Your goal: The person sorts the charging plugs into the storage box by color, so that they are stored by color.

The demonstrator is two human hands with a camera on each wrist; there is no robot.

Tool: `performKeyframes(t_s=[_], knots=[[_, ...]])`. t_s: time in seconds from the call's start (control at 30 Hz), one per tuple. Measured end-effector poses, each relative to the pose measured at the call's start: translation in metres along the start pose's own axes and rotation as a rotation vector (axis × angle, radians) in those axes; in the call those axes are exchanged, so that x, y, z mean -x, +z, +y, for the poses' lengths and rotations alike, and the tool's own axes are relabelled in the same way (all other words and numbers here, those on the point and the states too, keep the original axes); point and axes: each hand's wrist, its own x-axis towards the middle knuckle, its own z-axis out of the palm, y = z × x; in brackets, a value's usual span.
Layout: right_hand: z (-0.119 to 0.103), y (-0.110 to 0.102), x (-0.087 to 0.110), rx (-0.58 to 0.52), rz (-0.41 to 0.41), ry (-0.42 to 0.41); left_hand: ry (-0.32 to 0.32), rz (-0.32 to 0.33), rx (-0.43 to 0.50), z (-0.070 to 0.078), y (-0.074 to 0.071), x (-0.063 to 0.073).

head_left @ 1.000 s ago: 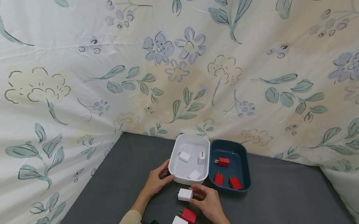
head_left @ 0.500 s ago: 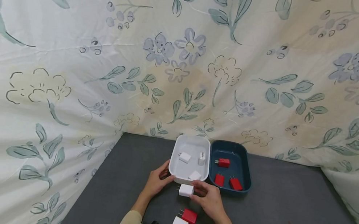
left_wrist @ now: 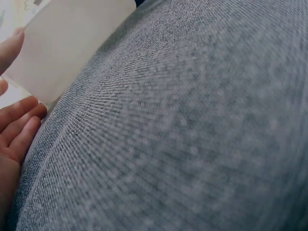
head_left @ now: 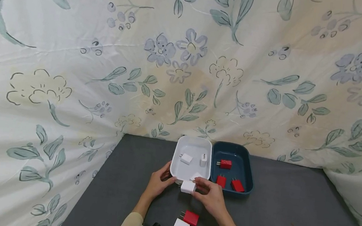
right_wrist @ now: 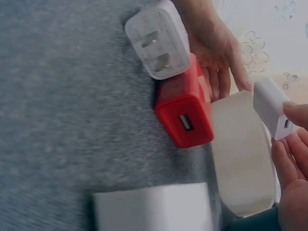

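Well, white plug: up at the white tray's near edge; looks light, hard, maybe slippery, so hold its flat sides.
Right hand: pinches the plug.
Left hand: holds the tray's corner.
Right wrist view: shows the plug's slot; from the head it's too small.

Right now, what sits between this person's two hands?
The head view shows a white charger, pinched by the right hand, and part of the white tray behind it.
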Motion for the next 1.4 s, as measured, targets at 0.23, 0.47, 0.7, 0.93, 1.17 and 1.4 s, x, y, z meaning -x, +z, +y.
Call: performKeyframes(t_s=[0.23,0.47,0.7,0.93,1.17,1.4], knots=[[-0.004,0.0,-0.007,-0.006,0.071,-0.031,0.011,0.011,-0.025,-0.004,0.001,0.002],[-0.002,-0.001,-0.015,0.004,0.106,-0.037,0.019,0.018,-0.013,-0.002,0.002,0.001],[0.0,-0.002,-0.019,-0.021,0.154,-0.047,0.017,0.0,-0.029,0.001,0.001,0.001],[-0.001,-0.002,-0.025,0.008,0.197,-0.056,0.038,0.04,-0.023,-0.015,0.005,-0.001],[-0.006,-0.004,-0.033,0.017,0.232,-0.057,0.04,0.06,-0.047,-0.035,0.008,-0.006],[-0.006,-0.003,-0.036,-0.001,0.225,-0.035,0.056,0.056,-0.057,-0.036,0.007,-0.003]])
